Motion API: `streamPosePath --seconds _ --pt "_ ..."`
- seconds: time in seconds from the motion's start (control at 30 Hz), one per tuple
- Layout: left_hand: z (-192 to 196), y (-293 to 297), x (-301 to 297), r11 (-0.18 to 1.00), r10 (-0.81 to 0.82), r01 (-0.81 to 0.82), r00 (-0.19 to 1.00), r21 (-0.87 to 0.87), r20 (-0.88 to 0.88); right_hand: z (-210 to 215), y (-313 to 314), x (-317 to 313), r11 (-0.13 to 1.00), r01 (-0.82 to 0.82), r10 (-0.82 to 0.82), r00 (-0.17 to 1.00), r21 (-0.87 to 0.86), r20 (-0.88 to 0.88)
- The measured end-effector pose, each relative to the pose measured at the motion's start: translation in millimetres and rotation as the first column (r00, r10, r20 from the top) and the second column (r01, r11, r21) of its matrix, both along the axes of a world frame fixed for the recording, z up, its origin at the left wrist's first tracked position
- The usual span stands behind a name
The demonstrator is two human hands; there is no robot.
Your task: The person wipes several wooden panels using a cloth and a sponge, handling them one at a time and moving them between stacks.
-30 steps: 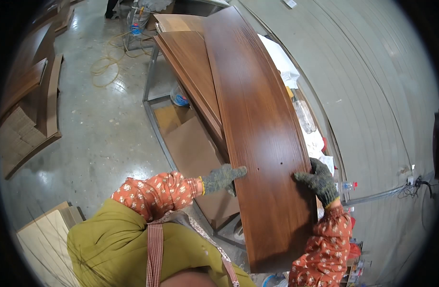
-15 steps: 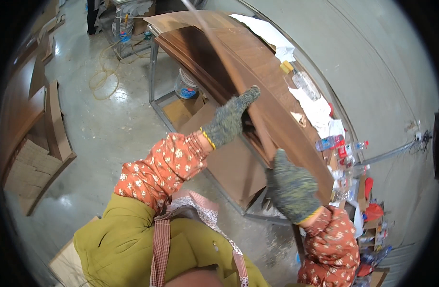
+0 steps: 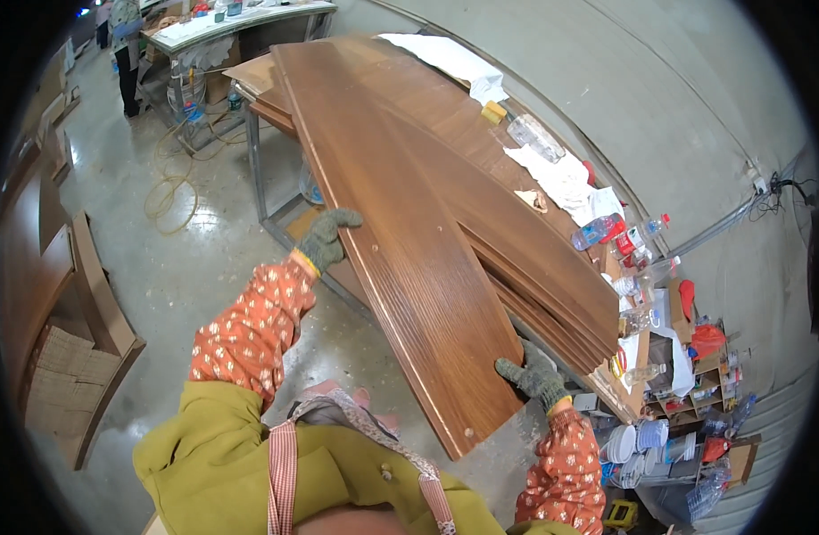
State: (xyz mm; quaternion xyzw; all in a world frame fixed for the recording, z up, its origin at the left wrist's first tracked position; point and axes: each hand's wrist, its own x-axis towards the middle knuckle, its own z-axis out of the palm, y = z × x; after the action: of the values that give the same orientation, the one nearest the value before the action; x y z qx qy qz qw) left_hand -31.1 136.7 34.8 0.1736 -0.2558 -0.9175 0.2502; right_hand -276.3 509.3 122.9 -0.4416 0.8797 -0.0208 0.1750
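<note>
A long brown wooden panel (image 3: 418,285) lies at an angle across the workbench, its near end jutting out over the floor towards me. My left hand (image 3: 327,239), in a grey-green knit glove, grips the panel's left edge, with the fingers partly hidden beneath it. At the near right corner my right hand (image 3: 536,379), gloved the same way, holds the panel with the thumb on its top face. Under and beside it rests a stack of similar brown panels (image 3: 561,294) on the bench.
Along the bench's far side lie white cloths (image 3: 561,183), a yellow sponge (image 3: 492,112) and plastic bottles (image 3: 597,232). Tubs (image 3: 619,446) and boxes crowd the right. More panels (image 3: 88,267) stand at the left. A person (image 3: 126,53) stands far back near another table (image 3: 240,27).
The panel has turned from edge-on to broad face up. My left hand has moved left along with its edge, and my right hand has shifted slightly nearer to me.
</note>
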Motion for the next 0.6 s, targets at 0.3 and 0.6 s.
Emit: streamPosePath --seconds 0.3,0.6 --pt "49.6 13.6 44.3 0.967 0.088 -0.020 0.962 -0.252 0.259 -8.5 -113.8 67.1 0.981 -0.192 0.192 0.953 -0.025 0.232" --pt "59.6 52.6 230.1 0.943 0.312 -0.301 0.948 -0.140 0.063 -15.2 -195.9 245.4 0.872 0.260 0.255 0.480 -0.414 0.839"
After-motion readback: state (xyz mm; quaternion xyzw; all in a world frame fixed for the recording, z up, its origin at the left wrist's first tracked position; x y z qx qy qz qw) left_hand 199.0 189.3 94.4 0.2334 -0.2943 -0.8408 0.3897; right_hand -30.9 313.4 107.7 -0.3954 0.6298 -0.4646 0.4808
